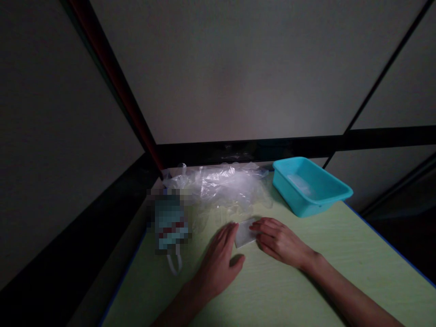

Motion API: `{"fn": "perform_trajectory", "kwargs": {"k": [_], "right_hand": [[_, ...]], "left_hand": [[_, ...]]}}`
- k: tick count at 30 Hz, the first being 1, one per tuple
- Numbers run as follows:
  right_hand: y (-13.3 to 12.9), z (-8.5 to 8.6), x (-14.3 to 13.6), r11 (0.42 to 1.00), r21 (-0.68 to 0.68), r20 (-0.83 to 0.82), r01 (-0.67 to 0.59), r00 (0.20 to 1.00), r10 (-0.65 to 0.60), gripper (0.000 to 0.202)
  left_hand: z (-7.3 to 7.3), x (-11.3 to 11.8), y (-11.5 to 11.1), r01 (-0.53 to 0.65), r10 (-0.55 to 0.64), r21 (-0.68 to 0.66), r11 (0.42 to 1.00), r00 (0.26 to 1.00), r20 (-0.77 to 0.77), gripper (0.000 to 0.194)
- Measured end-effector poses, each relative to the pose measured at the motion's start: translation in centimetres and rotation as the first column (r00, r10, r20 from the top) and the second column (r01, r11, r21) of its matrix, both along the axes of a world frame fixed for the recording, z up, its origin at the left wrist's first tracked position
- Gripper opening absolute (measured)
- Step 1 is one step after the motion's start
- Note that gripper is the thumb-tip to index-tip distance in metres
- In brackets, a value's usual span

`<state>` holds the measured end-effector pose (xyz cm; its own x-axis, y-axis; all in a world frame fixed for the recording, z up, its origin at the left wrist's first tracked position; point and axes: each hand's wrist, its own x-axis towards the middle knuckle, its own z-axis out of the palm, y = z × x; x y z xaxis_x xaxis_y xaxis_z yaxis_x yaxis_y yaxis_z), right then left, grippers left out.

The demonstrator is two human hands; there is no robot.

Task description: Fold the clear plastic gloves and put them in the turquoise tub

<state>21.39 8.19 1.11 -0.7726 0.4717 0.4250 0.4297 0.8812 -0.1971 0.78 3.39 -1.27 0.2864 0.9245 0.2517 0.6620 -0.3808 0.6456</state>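
A small, flat whitish rectangle (244,233) lies on the pale green tabletop (340,263) between my two hands. I cannot make out whether it is a card or a packet. My right hand (278,241) grips its right edge, with the fingers bent and a fingertip resting on top. At its left edge lies my left hand (220,264), fingers stretched forward and thumb apart, the fingertips close to or touching the edge. Just beyond both hands, clear plastic bags (228,181) are spread in a crumpled heap.
A turquoise plastic basin (293,200) stands at the back right, with something whitish and see-through inside. On the left is a blurred-out greenish item (172,222) with a white loop (175,263). Light panels with a dark band (218,152) rise behind the table.
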Motion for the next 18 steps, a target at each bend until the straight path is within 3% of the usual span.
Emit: {"fn": "perform_trajectory", "kwargs": {"k": [2,6,11,15,18], "right_hand": [[-0.3,0.3,0.0,0.987,-0.160,-0.078,-0.019,0.997,0.006,0.015],[-1.0,0.8,-0.1,0.879,-0.477,-0.250,-0.011,0.960,-0.123,0.015],[-1.5,0.5,-0.7,0.785,-0.619,-0.351,-0.023,0.902,-0.250,0.012],[-1.5,0.0,-1.3,0.671,-0.736,-0.427,-0.092,0.832,-0.355,0.009],[-1.4,-0.3,-1.8,0.576,-0.799,-0.460,-0.174,0.794,-0.398,0.031]], "left_hand": [[0.2,0.1,0.1,-0.031,0.033,-0.023,0.999,0.993,0.116,0.057],[0.9,0.3,0.4,-0.083,0.101,-0.077,0.994,0.957,0.270,0.032],[1.2,0.7,0.5,-0.065,0.140,-0.203,0.977,0.914,0.382,0.005],[1.0,1.3,0.5,0.029,0.157,-0.337,0.941,0.845,0.511,0.009],[1.1,1.4,0.6,0.106,0.174,-0.407,0.907,0.787,0.592,0.012]]}}
